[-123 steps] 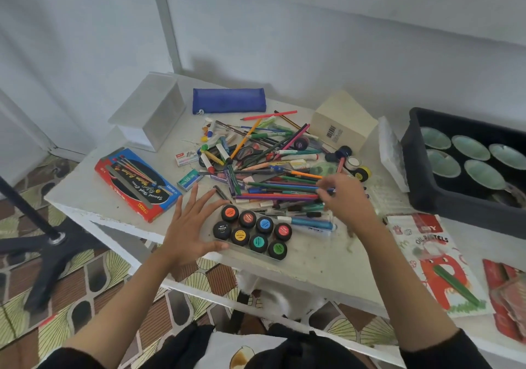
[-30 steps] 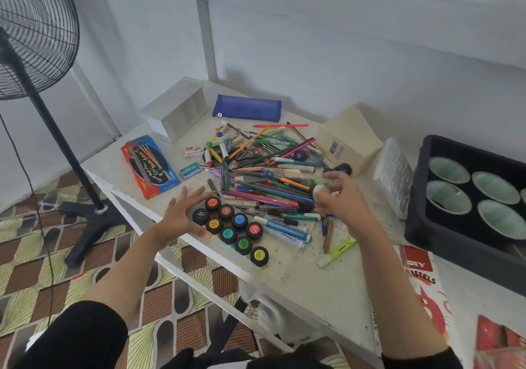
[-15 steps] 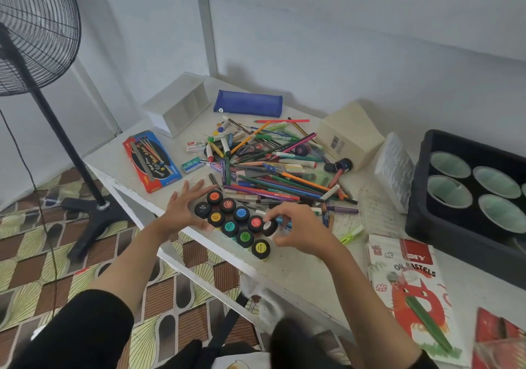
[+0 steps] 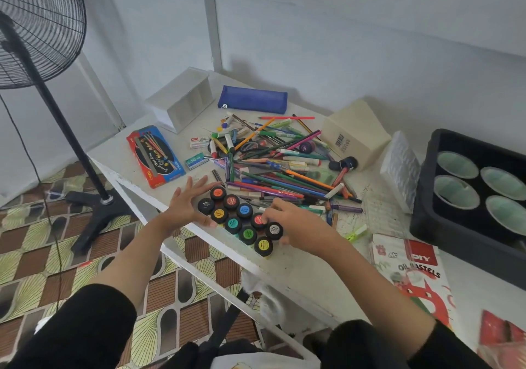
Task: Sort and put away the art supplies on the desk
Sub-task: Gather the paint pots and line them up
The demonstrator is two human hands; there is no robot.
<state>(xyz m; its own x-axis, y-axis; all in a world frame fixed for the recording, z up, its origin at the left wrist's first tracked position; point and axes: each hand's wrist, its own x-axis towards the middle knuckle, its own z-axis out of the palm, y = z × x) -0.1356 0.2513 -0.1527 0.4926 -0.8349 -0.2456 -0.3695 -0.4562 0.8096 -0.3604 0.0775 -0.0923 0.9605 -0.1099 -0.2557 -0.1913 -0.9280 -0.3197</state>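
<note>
Sorting looks barely begun. Round black paint pots (image 4: 233, 224) with coloured labels sit clustered at the counter's (image 4: 299, 266) near edge. The left hand (image 4: 186, 205), fingers spread, rests against them; the right hand (image 4: 293, 226) curls round the white-labelled pot (image 4: 274, 230). Beyond, the heap of loose pencils and pens (image 4: 273, 175) lies unsorted.

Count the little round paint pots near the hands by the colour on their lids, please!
Round black-capped plastic paint pots with red or orange labels: 4
Blue-label pot: 1
Teal-label pot: 1
Green-label pot: 1
Yellow-label pot: 1
Black-label pot: 1
White-label pot: 1
Total: 10
</note>
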